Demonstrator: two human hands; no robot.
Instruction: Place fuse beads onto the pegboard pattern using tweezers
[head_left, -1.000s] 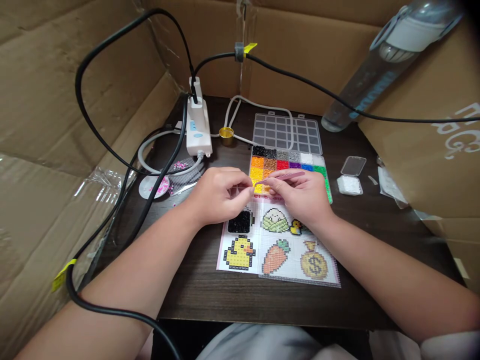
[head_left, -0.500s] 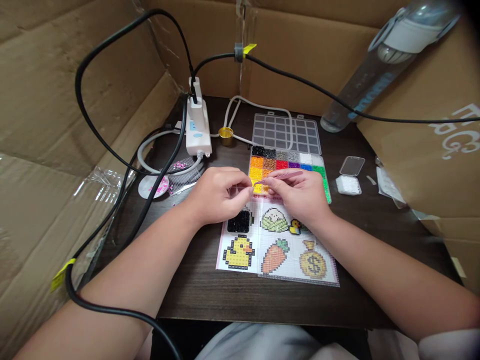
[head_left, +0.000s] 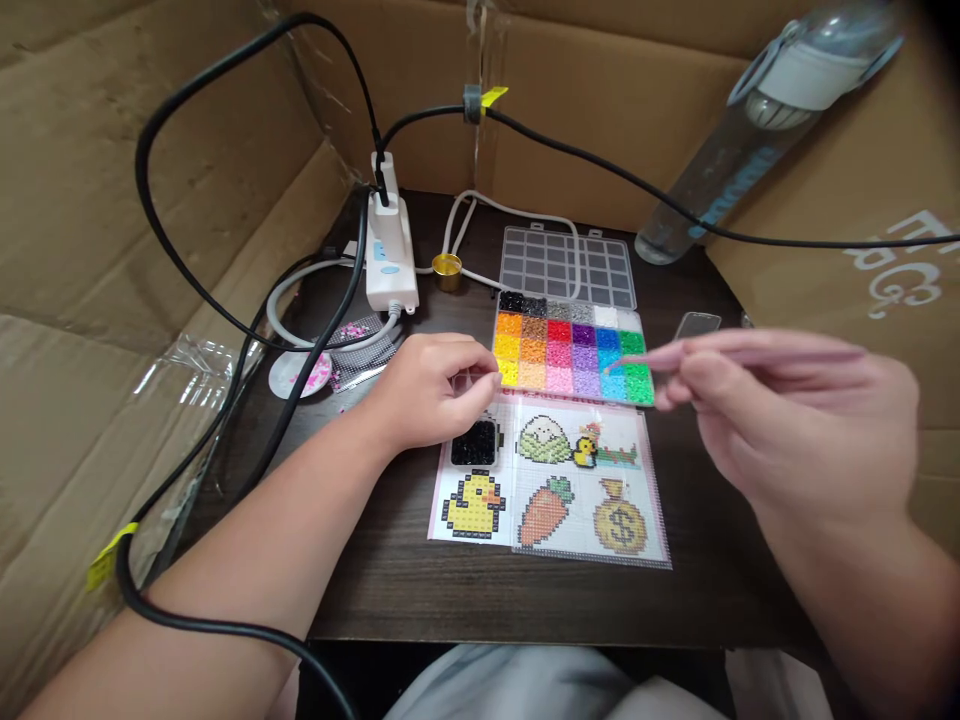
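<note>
Tweezers (head_left: 667, 354) pinched in right fingers (head_left: 724, 385); left fingers (head_left: 471, 402) curled, tips close together.

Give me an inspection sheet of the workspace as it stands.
Surface: dark wood-grain table.
Items in use: pink tweezers, a tiny pale bit at the tip; bead box, open, sorted by colour; black beads over the left part of the pattern sheet.
Clutter: gold cup, power strip, bottle, pink bits at left.
Hands: right hand grips the tweezers; left hand is by the black beads, thumb and forefinger close together, grip unclear.
Cables: black cable passes in front of the left forearm; white cable crosses the box's lid.
Surroundings: cardboard walls left, behind and right; other people, nothing seen.
</note>
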